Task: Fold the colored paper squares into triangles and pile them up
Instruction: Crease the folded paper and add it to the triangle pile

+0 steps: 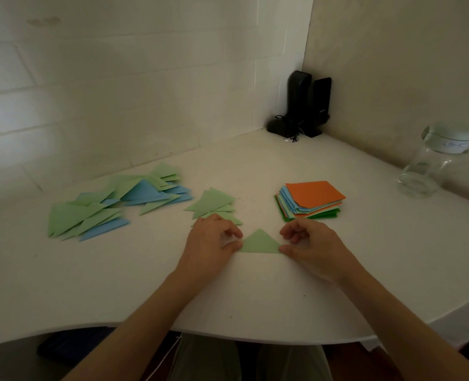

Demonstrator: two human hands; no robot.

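Green paper, folded into a small triangle [259, 243], lay flat on the white tabletop [338, 284] between both hands, its long edge toward the person. The left hand [211, 243] pinched the triangle's left corner between thumb and curled fingers; the right hand [309, 244] pressed its thumb on the right corner, its other fingers curled above. Just behind the left hand sat a small pile of green triangles [212, 204]. Farther left spread a loose heap of green and blue triangles [112, 203]. Behind the right hand stood a stack of unfolded squares [310, 200], orange on top. A glass jar [431, 163] stood far right, 2 black speakers [307, 103] in the corner.
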